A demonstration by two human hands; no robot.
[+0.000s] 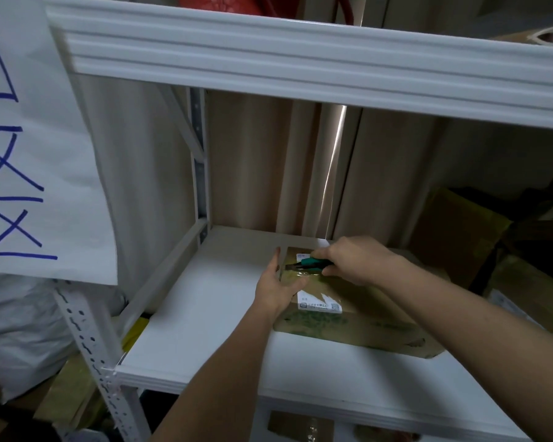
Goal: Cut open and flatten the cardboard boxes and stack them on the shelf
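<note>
Brown cardboard box (358, 317) with green print lying on white shelf board (205, 314) of white metal rack, toward right half, back end near rear edge. White shipping label (320, 303) stuck on top face, partly torn; second bit of white label at far end, by the blade. Glossy clear tape along top seam.

Left hand (276, 287) pressed against box's left side near far corner, fingers fairly straight and pointing toward the back, thumb over top edge onto the tape. Steadying, not wrapped around.

Right hand (355, 260) clenched around teal-handled utility knife (310, 264), index finger extended along top of handle. Dark blade end pointing left, touching taped seam at far end of box, just beside left thumb. Exact blade depth not discernible.

Both forearms bare, reaching in from bottom and right.

Upper white ribbed shelf beam (300, 59) crossing top of view, red item above it, partly cut off. Beige curtain (268, 161) behind rack. White paper sheet (35, 138) with blue marker strokes hanging at left. More brown cardboard (460, 231) piled at right in shadow, well apart from the hands. Perforated white upright post (90, 339) at lower left; cardboard scraps below shelf.
</note>
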